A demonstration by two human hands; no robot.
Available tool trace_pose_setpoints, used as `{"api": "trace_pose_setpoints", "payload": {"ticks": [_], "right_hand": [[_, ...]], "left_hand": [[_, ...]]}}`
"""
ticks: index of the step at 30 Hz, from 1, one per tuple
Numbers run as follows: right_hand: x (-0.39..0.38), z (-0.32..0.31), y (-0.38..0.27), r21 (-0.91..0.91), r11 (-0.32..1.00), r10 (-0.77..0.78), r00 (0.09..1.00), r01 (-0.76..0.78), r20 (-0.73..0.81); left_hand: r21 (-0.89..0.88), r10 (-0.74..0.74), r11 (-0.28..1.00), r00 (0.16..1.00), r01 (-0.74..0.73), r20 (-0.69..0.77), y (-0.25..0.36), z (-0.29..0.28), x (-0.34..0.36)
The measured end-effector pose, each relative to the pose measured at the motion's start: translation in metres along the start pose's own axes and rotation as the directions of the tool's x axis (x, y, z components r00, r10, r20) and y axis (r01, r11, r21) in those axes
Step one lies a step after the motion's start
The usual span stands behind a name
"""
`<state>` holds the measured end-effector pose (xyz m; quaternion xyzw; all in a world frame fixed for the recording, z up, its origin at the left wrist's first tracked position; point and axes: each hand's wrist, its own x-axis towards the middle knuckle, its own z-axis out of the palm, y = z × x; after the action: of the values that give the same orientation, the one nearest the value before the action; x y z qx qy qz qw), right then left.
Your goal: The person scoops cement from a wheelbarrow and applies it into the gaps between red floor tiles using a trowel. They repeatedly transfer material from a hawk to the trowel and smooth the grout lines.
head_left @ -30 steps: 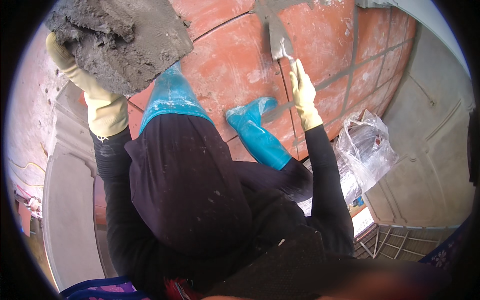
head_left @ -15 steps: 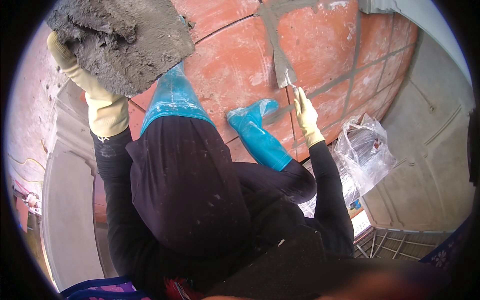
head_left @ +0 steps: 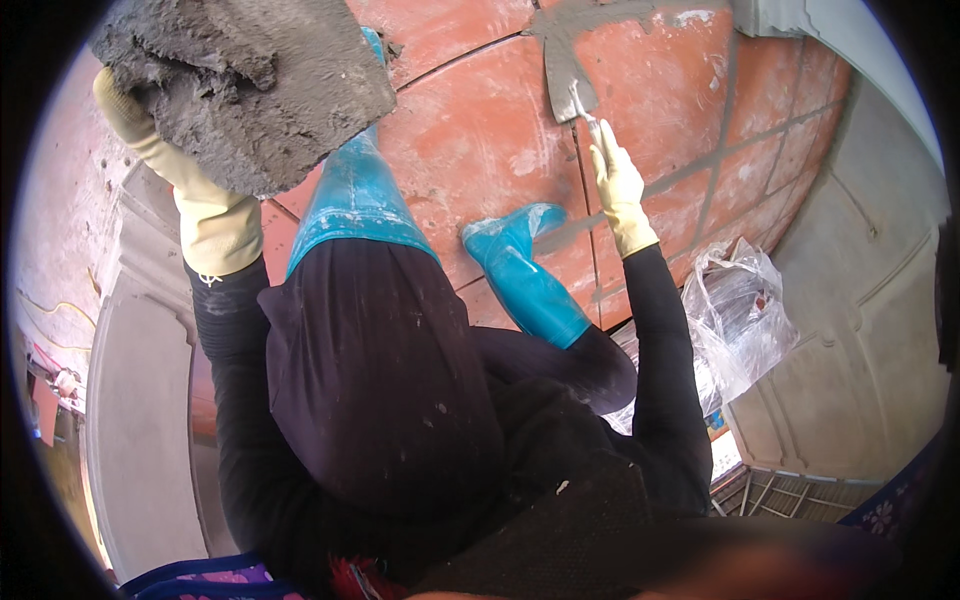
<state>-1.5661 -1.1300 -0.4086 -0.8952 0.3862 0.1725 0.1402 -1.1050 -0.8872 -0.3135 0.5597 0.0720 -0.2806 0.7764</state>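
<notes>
My left hand (head_left: 170, 165), in a pale yellow rubber glove, holds up a mortar board (head_left: 345, 95) at the upper left; most of its fingers are hidden behind the load. A thick heap of wet grey mortar (head_left: 190, 85) covers the board. My right hand (head_left: 620, 190), gloved alike, is closed round the handle of a trowel (head_left: 568, 85). The trowel's blade lies at the joint between red floor tiles (head_left: 460, 130), where a band of grey mortar (head_left: 570, 30) runs on away from me.
My blue rubber boots (head_left: 525, 280) rest on the tiles between my hands. Crumpled clear plastic (head_left: 740, 310) lies right of my right forearm. A grey moulded wall (head_left: 850, 300) rises at the right, and a grey ledge (head_left: 140, 400) stands at the left.
My right hand and the trowel have moved away from me along the tile joint. My left hand and the loaded board have stayed nearly where they were.
</notes>
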Motion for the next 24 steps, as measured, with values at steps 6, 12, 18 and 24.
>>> {"api": "trace_pose_setpoints", "payload": {"ticks": [6,12,18,24], "right_hand": [[-0.055,0.0,0.028,0.012,0.999,0.035,0.997,-0.036,0.074],[-0.102,0.003,0.043,0.016,0.979,0.194,0.958,-0.201,0.21],[-0.152,-0.025,0.054,0.131,0.965,0.199,0.958,-0.228,0.206],[-0.19,-0.083,0.059,-0.065,0.943,0.327,0.945,-0.326,0.006]], "left_hand": [[-0.194,-0.039,0.979,0.988,0.068,0.151,-0.022,0.0,-0.003],[-0.534,-0.014,0.8,0.898,0.274,0.44,-0.034,0.007,-0.01],[-0.181,0.065,0.983,0.934,0.0,0.352,-0.004,0.038,-0.025],[-0.234,0.222,0.963,0.882,-0.133,0.415,0.034,0.067,-0.052]]}}
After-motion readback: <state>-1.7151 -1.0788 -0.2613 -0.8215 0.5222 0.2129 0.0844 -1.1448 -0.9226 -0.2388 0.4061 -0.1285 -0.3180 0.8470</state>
